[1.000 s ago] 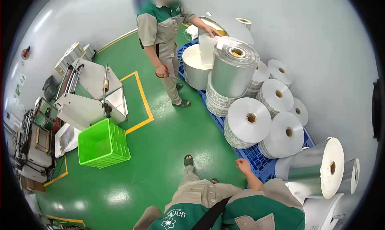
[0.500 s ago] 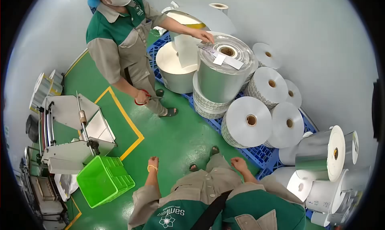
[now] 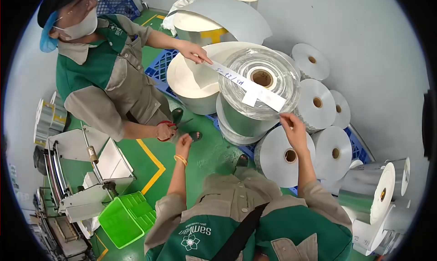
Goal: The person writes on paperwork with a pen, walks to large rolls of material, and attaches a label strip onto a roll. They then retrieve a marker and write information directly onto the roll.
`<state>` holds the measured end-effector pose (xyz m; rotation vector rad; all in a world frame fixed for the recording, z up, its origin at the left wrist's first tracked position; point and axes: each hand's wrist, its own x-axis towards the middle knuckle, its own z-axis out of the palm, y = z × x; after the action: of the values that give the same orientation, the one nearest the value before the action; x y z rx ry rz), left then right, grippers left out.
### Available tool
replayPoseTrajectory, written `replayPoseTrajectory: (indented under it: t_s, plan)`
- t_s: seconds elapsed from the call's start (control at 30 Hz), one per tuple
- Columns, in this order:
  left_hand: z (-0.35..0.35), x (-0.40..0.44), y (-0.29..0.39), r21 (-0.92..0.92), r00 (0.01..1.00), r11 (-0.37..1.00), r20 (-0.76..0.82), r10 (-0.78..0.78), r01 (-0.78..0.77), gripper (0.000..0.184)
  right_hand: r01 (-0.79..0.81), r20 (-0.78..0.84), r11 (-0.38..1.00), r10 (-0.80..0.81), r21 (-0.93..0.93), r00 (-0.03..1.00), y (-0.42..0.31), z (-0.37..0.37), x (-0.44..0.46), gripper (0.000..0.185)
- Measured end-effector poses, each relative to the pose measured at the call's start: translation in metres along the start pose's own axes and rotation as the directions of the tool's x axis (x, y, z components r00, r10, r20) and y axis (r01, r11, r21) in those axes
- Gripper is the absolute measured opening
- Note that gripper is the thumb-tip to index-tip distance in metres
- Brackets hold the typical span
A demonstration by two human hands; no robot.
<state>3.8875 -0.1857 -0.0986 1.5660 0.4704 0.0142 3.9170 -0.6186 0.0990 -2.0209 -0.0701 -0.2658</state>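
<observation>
Plainly, a white strip [image 3: 246, 84] with blue handwriting lies across the top of a big silvery roll [image 3: 287, 81], just near of its cardboard core [image 3: 262, 78]. At the roll's near right edge is the wearer's right hand [image 3: 293, 129], fingers bent; I can't tell whether they pinch or touch anything. Farther left, the left hand [image 3: 184, 145], wearing an orange band [image 3: 180, 160], curls loosely, its contents hidden from me. A co-worker's hand [image 3: 195, 53] reaches the strip's far left end; their other hand [image 3: 164, 132] grips red-handled scissors [image 3: 171, 124]. More rolls [image 3: 317, 101] stand right, and a green crate [image 3: 123, 220] sits near left.
</observation>
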Motion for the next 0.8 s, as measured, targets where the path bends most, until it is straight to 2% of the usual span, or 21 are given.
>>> replayPoseTrajectory:
  t_s: [0.07,0.1,0.2,0.23,0.37,0.4,0.47,0.57,0.6,0.67,0.7,0.8]
  plan:
    - [0.017,0.037,0.042,-0.027,0.997,0.997,-0.030,0.073,-0.074,0.048,0.007,0.186,0.998,0.005,-0.061,0.983,-0.017,0.008,0.042,0.027]
    - [0.027,0.051,0.068,-0.036,0.996,0.996,-0.041,0.081,-0.083,0.052,0.002,0.256,0.997,0.017,-0.074,0.966,-0.024,0.014,0.059,0.038]
    - [0.043,0.109,0.117,0.008,0.995,0.997,-0.056,0.081,-0.080,0.072,0.134,0.369,0.978,-0.066,-0.160,0.927,-0.041,0.035,0.101,0.046]
    - [0.043,0.135,0.124,0.051,0.993,0.995,-0.074,0.089,-0.085,0.080,0.187,0.392,0.974,-0.124,-0.126,0.911,-0.031,0.044,0.113,0.052]
    - [0.054,0.226,0.132,0.259,0.984,0.956,-0.073,0.162,-0.138,0.107,0.334,0.494,0.891,-0.151,-0.307,0.856,-0.039,0.072,0.136,0.057]
    - [0.054,0.243,0.136,0.319,0.979,0.934,-0.067,0.193,-0.162,0.112,0.272,0.548,0.881,-0.017,-0.388,0.837,-0.041,0.077,0.140,0.062]
    - [0.056,0.275,0.141,0.411,0.964,0.880,-0.014,0.267,-0.238,0.119,0.298,0.557,0.862,-0.023,-0.409,0.830,-0.036,0.089,0.139,0.064]
    - [0.062,0.313,0.149,0.345,0.960,0.895,0.101,0.262,-0.281,0.123,0.296,0.509,0.814,-0.001,-0.500,0.861,-0.036,0.102,0.136,0.065]
    - [0.065,0.322,0.150,0.303,0.953,0.903,0.108,0.284,-0.304,0.116,0.233,0.499,0.820,0.073,-0.524,0.864,-0.044,0.105,0.138,0.062]
    - [0.068,0.340,0.148,0.189,0.940,0.938,0.238,0.244,-0.291,0.105,0.227,0.464,0.822,0.051,-0.522,0.885,-0.043,0.110,0.137,0.059]
    - [0.072,0.346,0.142,0.041,0.923,0.950,0.254,0.290,-0.310,0.082,0.205,0.444,0.818,0.069,-0.538,0.893,-0.044,0.112,0.138,0.058]
    - [0.072,0.350,0.147,0.120,0.921,0.961,0.336,0.198,-0.250,0.062,0.128,0.354,0.808,0.105,-0.575,0.929,-0.050,0.120,0.129,0.055]
